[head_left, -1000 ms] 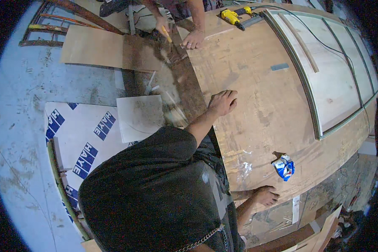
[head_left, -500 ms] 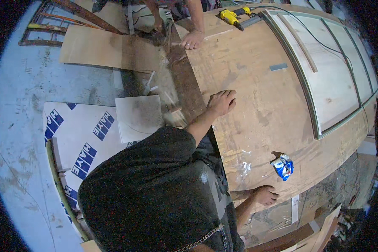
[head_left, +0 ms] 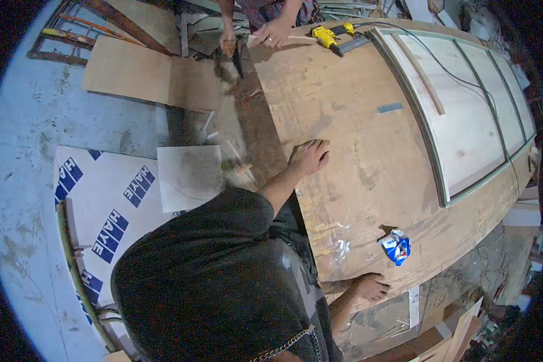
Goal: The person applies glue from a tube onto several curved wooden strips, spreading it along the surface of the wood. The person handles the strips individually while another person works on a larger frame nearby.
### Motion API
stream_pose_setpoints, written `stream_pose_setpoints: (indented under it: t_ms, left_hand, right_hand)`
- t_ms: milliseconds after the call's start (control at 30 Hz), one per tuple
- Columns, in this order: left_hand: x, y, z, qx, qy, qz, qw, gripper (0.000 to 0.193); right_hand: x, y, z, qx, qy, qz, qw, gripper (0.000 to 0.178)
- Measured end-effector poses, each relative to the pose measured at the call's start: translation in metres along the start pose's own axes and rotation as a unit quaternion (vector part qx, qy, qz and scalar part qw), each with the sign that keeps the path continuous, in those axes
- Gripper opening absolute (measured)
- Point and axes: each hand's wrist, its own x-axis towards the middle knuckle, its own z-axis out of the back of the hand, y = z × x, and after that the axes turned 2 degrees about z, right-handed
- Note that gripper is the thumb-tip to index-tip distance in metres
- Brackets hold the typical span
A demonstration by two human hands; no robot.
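Note:
My left hand (head_left: 309, 157) rests near the edge of a large plywood panel (head_left: 344, 181), fingers loosely bent and nothing held. Further down the same edge, my right hand (head_left: 371, 287) lies on the panel, its fingers a little apart and empty. Near that hand is a crumpled blue and white packet (head_left: 396, 247). A small grey-blue strip (head_left: 390, 108) lies farther up on the panel. At the far end sits a yellow and black nail gun (head_left: 333, 38). A co-worker's hand (head_left: 274, 34) presses on a pale wooden strip (head_left: 297, 40) there.
A green-edged framed panel (head_left: 443, 175) with a loose wooden batten (head_left: 417, 72) lies on the right, a dark hose (head_left: 452, 77) crossing it. The co-worker's other hand (head_left: 228, 43) is by a dark tool. Boards (head_left: 133, 72) and a white printed sheet (head_left: 108, 181) lie left.
My view has shifted slightly; my hands stay on the panel. The co-worker's hand has moved from the panel's corner onto the pale wooden strip, and their other hand has risen.

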Motion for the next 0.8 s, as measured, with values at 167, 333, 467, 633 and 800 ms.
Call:
stream_pose_setpoints:
  t_ms: [167,333,467,633,800]
  left_hand:
    - [-0.005,0.004,-0.008,0.004,-0.006,-0.003,1.0,0.032]
    - [-0.01,0.002,-0.007,0.014,0.013,0.012,1.0,0.033]
    - [-0.01,0.004,-0.008,-0.007,0.003,-0.001,1.0,0.032]
    - [-0.004,0.007,-0.01,-0.014,-0.02,-0.011,1.0,0.03]
    - [0.002,0.005,-0.004,-0.015,-0.019,-0.019,1.0,0.031]
  right_hand:
    - [0.004,-0.005,-0.004,-0.01,0.071,0.007,0.997,0.055]
    - [-0.002,-0.004,0.009,-0.017,0.083,-0.005,0.996,0.054]
    - [-0.001,-0.002,0.015,0.022,0.093,-0.032,0.995,0.053]
    - [0.0,0.006,0.015,0.001,0.029,-0.027,0.999,0.05]
    - [0.004,0.015,0.022,0.049,0.06,-0.057,0.995,0.052]
